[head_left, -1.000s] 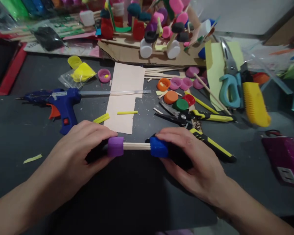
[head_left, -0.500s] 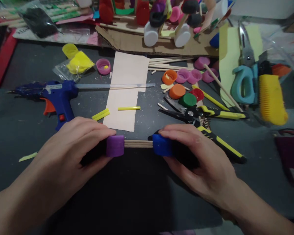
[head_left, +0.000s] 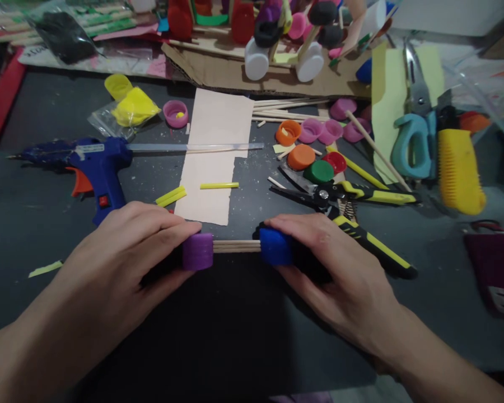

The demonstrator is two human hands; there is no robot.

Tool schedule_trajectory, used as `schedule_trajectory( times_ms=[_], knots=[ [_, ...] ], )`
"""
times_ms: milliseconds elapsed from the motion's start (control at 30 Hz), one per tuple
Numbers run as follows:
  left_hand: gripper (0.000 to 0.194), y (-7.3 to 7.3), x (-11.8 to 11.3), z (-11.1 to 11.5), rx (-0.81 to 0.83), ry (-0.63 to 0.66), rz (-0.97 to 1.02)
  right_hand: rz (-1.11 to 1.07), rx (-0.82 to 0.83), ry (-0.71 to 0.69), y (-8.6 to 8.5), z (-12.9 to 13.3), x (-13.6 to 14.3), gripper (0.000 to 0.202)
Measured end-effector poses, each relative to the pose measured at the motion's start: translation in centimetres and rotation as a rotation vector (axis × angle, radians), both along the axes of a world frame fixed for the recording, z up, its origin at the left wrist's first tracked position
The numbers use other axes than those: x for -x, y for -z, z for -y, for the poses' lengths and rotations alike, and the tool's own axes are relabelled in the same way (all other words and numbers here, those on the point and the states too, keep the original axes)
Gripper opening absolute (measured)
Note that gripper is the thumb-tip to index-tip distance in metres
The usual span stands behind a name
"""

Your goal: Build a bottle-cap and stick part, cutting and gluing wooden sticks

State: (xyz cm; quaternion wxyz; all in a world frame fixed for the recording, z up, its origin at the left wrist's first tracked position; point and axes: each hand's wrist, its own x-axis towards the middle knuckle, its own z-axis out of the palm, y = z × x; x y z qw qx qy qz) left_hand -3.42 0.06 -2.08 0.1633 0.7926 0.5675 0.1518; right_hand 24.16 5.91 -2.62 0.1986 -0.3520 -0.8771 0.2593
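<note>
Pinching, left side: in the head view, the left hand [head_left: 121,263] curls with fingers above and thumb below, nipping the purple cap [head_left: 197,251] at its fingertips.
Purple cap: sits at the inner end of the left hand, facing the other hand; the hollow behind it is too dark to read.
Right hand [head_left: 340,263]: mirrors that hold – fingers over the top, thumb underneath, pinching the blue cap [head_left: 276,246].
Blue cap: lies at the right hand's fingertips, on the side toward the left hand; a dark edge shows just behind it.
Pale sticks [head_left: 237,246]: run level between the two caps, bundled side by side, in the gap between the hands; whether they are fixed to the caps I cannot tell.
Paper strip [head_left: 205,207]: lies flat beyond the caps, with a short yellow stick [head_left: 219,186] across it.
Glue gun [head_left: 105,168]: rests beyond the left hand, nozzle pointing left, a clear glue stick [head_left: 159,148] reaching from its back over the paper.
Cutters [head_left: 323,195]: lie with blades apart just beyond the right hand, near a green cap [head_left: 318,171] and an orange cap [head_left: 301,157].
Scissors [head_left: 411,151]: lie farther off to the right – blue handles toward the person.
</note>
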Motion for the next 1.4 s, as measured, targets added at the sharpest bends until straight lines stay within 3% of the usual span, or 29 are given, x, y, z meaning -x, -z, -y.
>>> schedule_trajectory(
  times_ms=[200, 867, 1100, 1400],
  knots=[
    [0.033, 0.1, -0.2, 0.1, -0.001, 0.018, -0.001, 0.021, -0.055, 0.059, 0.0, 0.2, 0.1, 0.037],
    [0.024, 0.0, -0.4, 0.3, -0.045, -0.042, 0.116, -0.036, -0.012, 0.059, -0.3, 0.1, 0.0, 0.032],
    [0.024, 0.0, -0.8, -0.2, -0.034, -0.019, 0.131, 0.023, -0.047, 0.029, -0.3, 0.0, 0.3, 0.045],
    [0.025, 0.0, -1.9, 0.0, -0.002, 0.024, 0.167, 0.069, -0.225, -0.059, -0.8, 0.3, 1.8, 0.012]
  ],
)
